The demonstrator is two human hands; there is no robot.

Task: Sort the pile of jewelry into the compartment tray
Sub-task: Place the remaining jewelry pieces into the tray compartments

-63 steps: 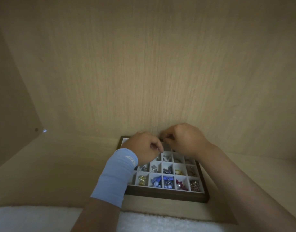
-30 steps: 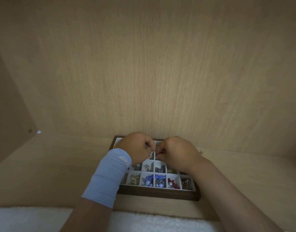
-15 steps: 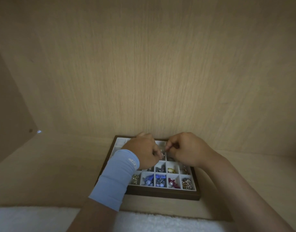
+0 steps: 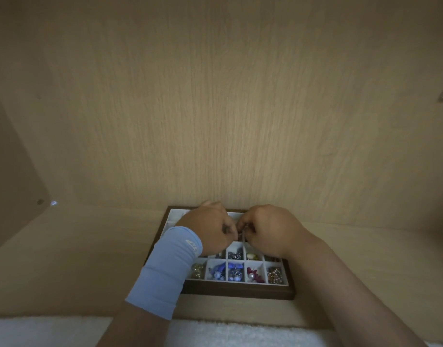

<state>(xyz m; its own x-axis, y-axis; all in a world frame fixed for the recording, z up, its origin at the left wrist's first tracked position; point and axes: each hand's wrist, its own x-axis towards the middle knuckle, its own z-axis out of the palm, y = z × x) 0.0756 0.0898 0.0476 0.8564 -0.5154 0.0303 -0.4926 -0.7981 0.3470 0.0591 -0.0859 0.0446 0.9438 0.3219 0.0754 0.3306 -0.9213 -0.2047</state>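
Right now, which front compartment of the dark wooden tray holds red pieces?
The compartment second from right: red pieces and a white pearl, beside the coppery beads.

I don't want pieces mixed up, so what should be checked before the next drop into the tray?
1. The tray sits flat on the shelf: ok.
2. The left hand and right hand are over the tray: ok, fingers meeting above its middle rows.
3. Piece secure in the fingers: cannot tell, hidden.
4. Cell under the hands free: cannot tell, covered.
5. Front row kept apart: ok, gold beads, blue pieces, red pieces, copper beads in separate cells.
6. Spare cell: ok, far left corner cell looks empty.
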